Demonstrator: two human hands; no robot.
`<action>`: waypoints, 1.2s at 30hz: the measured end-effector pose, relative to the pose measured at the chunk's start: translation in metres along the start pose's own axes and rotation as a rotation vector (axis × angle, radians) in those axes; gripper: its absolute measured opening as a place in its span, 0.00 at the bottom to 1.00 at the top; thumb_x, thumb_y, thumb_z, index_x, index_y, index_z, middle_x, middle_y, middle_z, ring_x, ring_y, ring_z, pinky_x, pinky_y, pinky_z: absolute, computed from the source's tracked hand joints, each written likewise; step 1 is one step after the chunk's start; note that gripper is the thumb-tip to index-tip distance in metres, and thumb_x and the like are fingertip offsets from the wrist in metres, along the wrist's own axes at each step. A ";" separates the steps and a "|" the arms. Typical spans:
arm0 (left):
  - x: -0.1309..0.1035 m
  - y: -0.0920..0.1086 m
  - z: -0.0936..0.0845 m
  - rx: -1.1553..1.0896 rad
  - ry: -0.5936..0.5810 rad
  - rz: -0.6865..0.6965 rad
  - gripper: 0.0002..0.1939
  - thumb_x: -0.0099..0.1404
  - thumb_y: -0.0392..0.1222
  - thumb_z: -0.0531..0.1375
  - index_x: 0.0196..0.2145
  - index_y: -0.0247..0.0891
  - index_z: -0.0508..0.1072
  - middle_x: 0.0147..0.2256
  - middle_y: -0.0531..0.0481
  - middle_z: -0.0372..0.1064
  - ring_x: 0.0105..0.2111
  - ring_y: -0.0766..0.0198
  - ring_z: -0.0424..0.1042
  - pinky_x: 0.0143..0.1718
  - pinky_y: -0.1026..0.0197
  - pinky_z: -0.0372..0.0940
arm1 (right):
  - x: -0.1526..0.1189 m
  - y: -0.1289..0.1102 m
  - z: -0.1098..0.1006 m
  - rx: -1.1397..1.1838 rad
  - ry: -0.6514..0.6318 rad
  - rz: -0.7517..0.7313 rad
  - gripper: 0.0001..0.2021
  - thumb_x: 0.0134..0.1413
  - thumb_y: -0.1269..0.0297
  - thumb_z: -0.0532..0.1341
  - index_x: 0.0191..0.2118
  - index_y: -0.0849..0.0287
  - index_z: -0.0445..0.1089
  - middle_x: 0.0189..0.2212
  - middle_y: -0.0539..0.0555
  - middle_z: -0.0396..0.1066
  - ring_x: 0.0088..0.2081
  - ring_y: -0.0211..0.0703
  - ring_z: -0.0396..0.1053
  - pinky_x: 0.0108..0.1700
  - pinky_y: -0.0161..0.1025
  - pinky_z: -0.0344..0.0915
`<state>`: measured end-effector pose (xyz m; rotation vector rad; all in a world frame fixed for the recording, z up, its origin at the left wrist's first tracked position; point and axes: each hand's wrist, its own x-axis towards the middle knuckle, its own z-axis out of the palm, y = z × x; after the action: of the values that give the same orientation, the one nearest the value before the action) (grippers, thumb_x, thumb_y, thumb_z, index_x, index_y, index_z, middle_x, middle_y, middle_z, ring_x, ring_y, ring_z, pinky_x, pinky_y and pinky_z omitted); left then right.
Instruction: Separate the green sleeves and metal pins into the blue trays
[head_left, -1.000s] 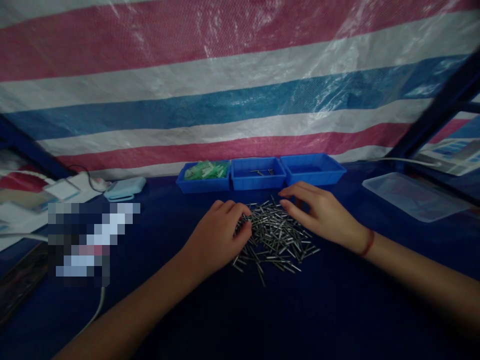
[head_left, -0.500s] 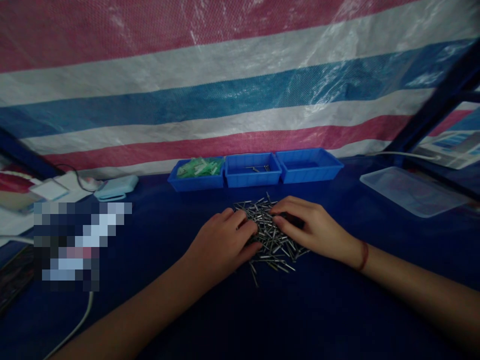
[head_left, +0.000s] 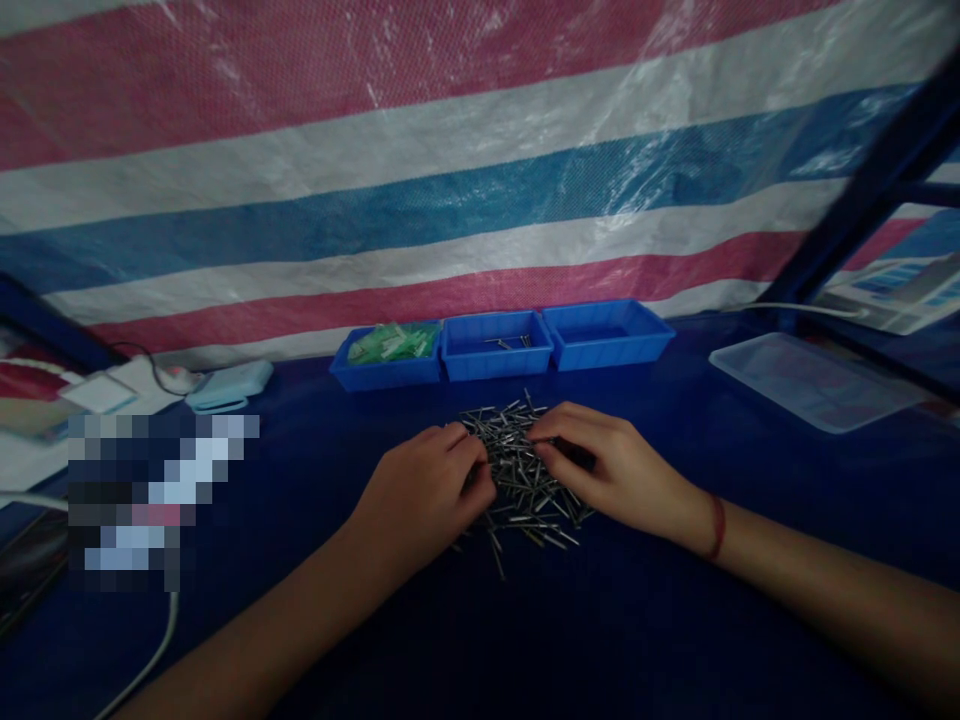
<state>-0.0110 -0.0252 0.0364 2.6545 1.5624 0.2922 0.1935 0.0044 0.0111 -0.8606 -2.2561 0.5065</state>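
Observation:
A loose pile of thin silvery metal pins (head_left: 517, 455), nail-like or rivet-like, lies on the dark blue tabletop (head_left: 480, 640). My left hand (head_left: 431, 485) rests against the left side of the pile with its fingers curled in toward the thumb. Whatever is inside those fingers is hidden. At the right side of the pile, my right hand (head_left: 600, 460) has its thumb and forefinger brought close together over the pins. Whether a pin is between those fingertips is too small to tell.
Behind the pile stand three blue bins: a left bin (head_left: 386, 376) with green-and-clear plastic packets, a middle bin (head_left: 496, 364) with several pins, and a right bin (head_left: 611, 349). A translucent lid (head_left: 814, 385) lies right. A light blue case (head_left: 231, 387) and a white cable (head_left: 161, 650) are left.
My left hand has curled its fingers in more and shifted slightly left off the pile. My right thumb and forefinger stay close together at the pins. The whole view has shifted a little.

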 end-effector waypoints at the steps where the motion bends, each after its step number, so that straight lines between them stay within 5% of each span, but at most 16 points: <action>1: 0.000 -0.001 -0.003 -0.031 0.016 -0.017 0.08 0.62 0.37 0.52 0.31 0.36 0.70 0.30 0.50 0.66 0.30 0.62 0.66 0.32 0.60 0.61 | 0.000 -0.002 0.000 0.006 0.010 -0.009 0.08 0.56 0.70 0.54 0.37 0.59 0.70 0.33 0.54 0.70 0.35 0.40 0.67 0.36 0.40 0.66; 6: -0.003 0.003 -0.010 -0.369 0.097 -0.068 0.07 0.64 0.38 0.52 0.32 0.38 0.70 0.28 0.54 0.65 0.26 0.67 0.65 0.28 0.64 0.58 | 0.000 -0.013 0.002 0.026 0.085 -0.021 0.05 0.53 0.68 0.59 0.37 0.59 0.70 0.35 0.54 0.70 0.38 0.43 0.67 0.41 0.44 0.65; 12: -0.003 0.012 -0.007 -0.719 0.009 -0.175 0.09 0.66 0.42 0.52 0.36 0.39 0.70 0.27 0.54 0.65 0.26 0.67 0.64 0.26 0.65 0.58 | -0.004 -0.025 0.003 0.258 0.131 0.023 0.03 0.55 0.67 0.59 0.33 0.59 0.69 0.30 0.50 0.69 0.32 0.36 0.66 0.35 0.37 0.65; 36: -0.003 0.022 0.007 -0.651 0.057 -0.043 0.07 0.67 0.41 0.52 0.33 0.38 0.67 0.26 0.55 0.60 0.26 0.68 0.61 0.28 0.64 0.56 | -0.007 -0.030 0.004 0.306 0.178 0.061 0.03 0.55 0.71 0.56 0.35 0.58 0.66 0.29 0.51 0.66 0.30 0.36 0.65 0.30 0.35 0.62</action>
<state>0.0077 -0.0386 0.0318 2.1161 1.2485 0.7340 0.1813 -0.0217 0.0214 -0.7851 -1.9328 0.7497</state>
